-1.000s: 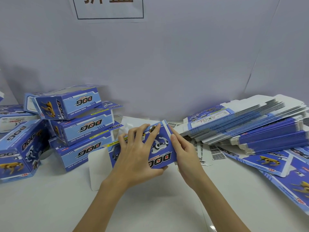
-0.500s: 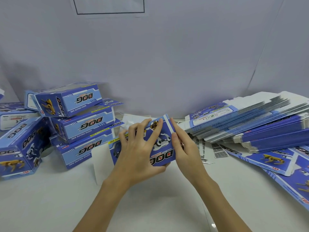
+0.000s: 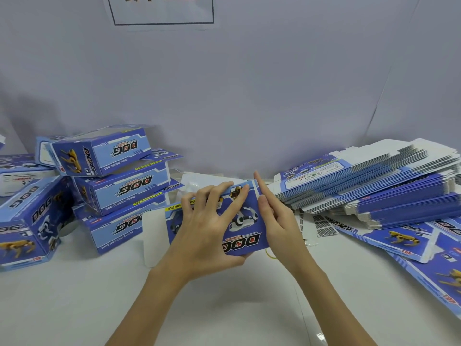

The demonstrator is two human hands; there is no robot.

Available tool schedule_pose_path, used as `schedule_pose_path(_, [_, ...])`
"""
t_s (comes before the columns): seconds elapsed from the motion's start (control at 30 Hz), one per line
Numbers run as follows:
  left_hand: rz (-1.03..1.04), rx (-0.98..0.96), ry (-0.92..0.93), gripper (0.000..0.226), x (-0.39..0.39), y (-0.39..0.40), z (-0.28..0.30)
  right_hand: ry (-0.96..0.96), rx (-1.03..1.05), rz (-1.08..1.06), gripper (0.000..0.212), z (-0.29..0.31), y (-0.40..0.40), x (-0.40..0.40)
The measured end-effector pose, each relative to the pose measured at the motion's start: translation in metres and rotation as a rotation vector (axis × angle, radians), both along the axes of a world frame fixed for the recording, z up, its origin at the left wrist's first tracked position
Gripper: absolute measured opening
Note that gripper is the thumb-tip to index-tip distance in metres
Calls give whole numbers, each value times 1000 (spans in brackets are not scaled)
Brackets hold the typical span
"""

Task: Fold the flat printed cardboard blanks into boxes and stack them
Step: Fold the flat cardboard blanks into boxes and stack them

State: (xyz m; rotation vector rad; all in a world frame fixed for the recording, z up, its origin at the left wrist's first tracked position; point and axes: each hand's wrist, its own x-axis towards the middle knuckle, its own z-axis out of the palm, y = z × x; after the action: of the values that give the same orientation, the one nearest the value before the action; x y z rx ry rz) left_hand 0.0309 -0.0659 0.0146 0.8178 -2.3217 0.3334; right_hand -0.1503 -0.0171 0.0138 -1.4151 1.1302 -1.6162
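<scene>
A blue printed "DOG" box (image 3: 247, 233), partly folded, sits at the table's middle with a white flap (image 3: 152, 236) hanging off its left end. My left hand (image 3: 207, 228) lies over its top face, fingers spread and thumb under the near edge, gripping it. My right hand (image 3: 277, 218) presses straight fingers against the box's right end. Folded boxes (image 3: 119, 186) are stacked in a pile at the left. A thick pile of flat blanks (image 3: 374, 186) lies at the right.
More folded boxes (image 3: 30, 221) stand at the far left. Loose flat blanks (image 3: 409, 240) spread along the right front. Barcode sheets (image 3: 321, 227) lie beside the blanks. A yellow rubber band (image 3: 270, 253) lies under my right hand. A grey wall rises behind.
My right hand's fingers have straightened and lifted a little along the box's right end. The left hand keeps its hold on the box.
</scene>
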Motion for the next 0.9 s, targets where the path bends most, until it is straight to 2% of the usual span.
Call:
schedule_pose_path(0.23, [4, 16, 22, 113, -3, -1, -4, -41, 46, 130, 54, -5, 4, 7])
schedule_pose_path(0.37, [-1, 40, 11, 112, -1, -1, -4, 110, 68, 97, 69, -6, 2, 10])
schedule_pose_path(0.4, [-8, 50, 6, 112, -1, -1, -3, 137, 80, 106, 67, -5, 2, 9])
schedule_pose_path(0.43, [-18, 64, 4, 111, -1, -1, -3, 87, 110, 136, 61, -3, 1, 9])
schedule_pose_path(0.5, [-21, 100, 12, 111, 2, -2, -2, -112, 159, 152, 41, 0, -1, 6])
schedule_pose_path(0.57, [-2, 137, 60, 113, 5, -3, 1, -204, 100, 86, 37, 1, 0, -1])
schedule_pose_path(0.67, [20, 215, 141, 115, 9, -4, 5, -156, 55, 97, 40, 2, 5, -5])
schedule_pose_path(0.9, [-24, 279, 168, 114, 19, -9, 8, -36, 25, 92, 47, 1, 3, -3])
